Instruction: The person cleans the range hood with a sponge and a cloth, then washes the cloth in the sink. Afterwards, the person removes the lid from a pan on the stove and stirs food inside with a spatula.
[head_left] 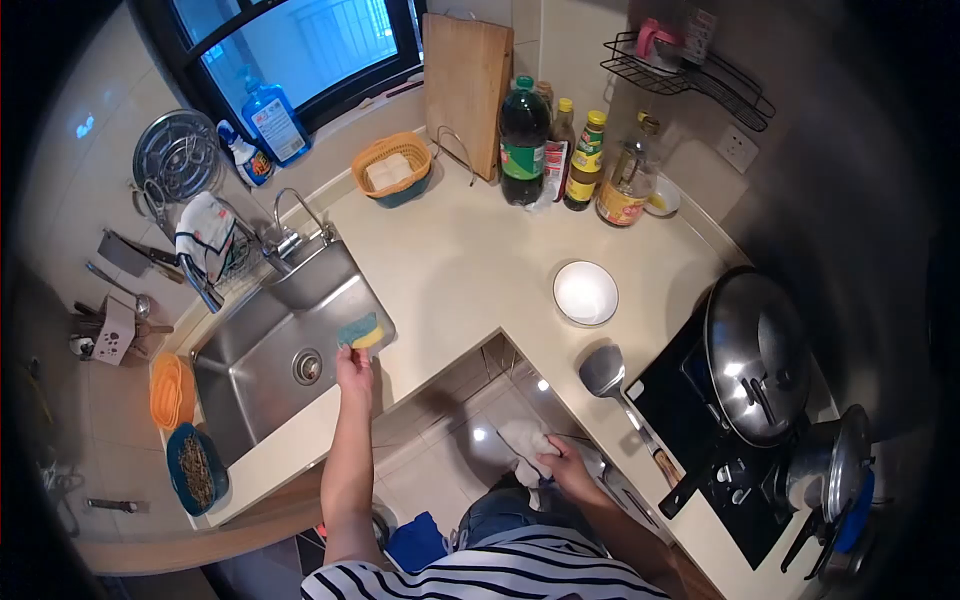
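My left hand (354,366) grips a green and yellow sponge (361,332) over the right edge of the steel sink (270,345). The fingers pinch its lower edge. Low on the right, in front of my body, my right hand (568,468) is closed on a crumpled white cloth (524,440), which hangs above the floor. A white bowl (585,293) stands on the counter, apart from both hands. The tap (287,242) rises at the back of the sink.
A spatula (604,373) lies beside the stove (690,370), where a lidded wok (757,365) and a pot (828,465) stand. Bottles (524,150), a cutting board (468,90) and a basket (392,168) line the back. A blue bowl (183,490) sits left of the sink.
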